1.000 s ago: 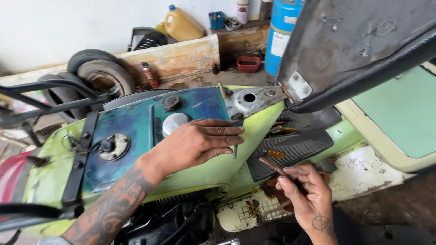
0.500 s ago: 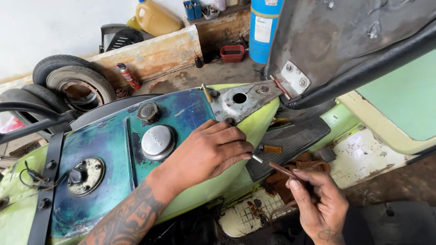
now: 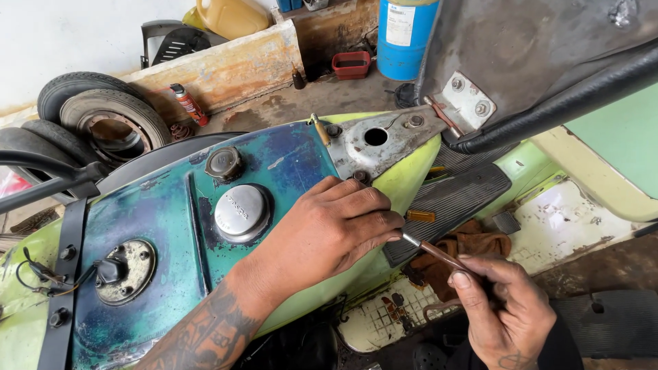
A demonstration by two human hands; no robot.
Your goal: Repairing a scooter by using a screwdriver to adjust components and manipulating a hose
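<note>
The left hand point(image 3: 329, 229) is laid flat, palm down, on the blue-green fuel tank point(image 3: 157, 226), at the edge nearest the pale green body panel point(image 3: 404, 175). Its fingers point(image 3: 373, 219) are curled loosely forward and pressed together; their tips meet the metal tip of a screwdriver point(image 3: 432, 250), but whether anything small is pinched under them cannot be told. A tattooed forearm point(image 3: 205, 336) runs back from the tank toward the lower left.

The right hand point(image 3: 504, 315) is seen below and to the right of the tank, closed around the brown handle of the screwdriver, thumb on top. The shaft is angled up and left, its tip touching the left hand's fingers at the tank's edge.

On the tank a round silver filler cap point(image 3: 240, 212) is seated just left of the left hand, with a smaller dark cap point(image 3: 223, 163) above it. A round fitting with wires point(image 3: 123, 270) is noted near the tank's left end. A bare metal bracket with a hole point(image 3: 377, 140) is fixed at the tank's upper right corner.

Right of the tank, a ribbed black mat point(image 3: 452, 202) lies on the floorboard, with a brown rag point(image 3: 466, 247) beside it. A raised seat underside point(image 3: 534, 62) fills the upper right.

Behind the tank, stacked tyres point(image 3: 103, 116), a red spray can point(image 3: 185, 103), a yellow jug point(image 3: 233, 15), a small red tray point(image 3: 351, 65) and a blue drum point(image 3: 404, 34) are recorded.
</note>
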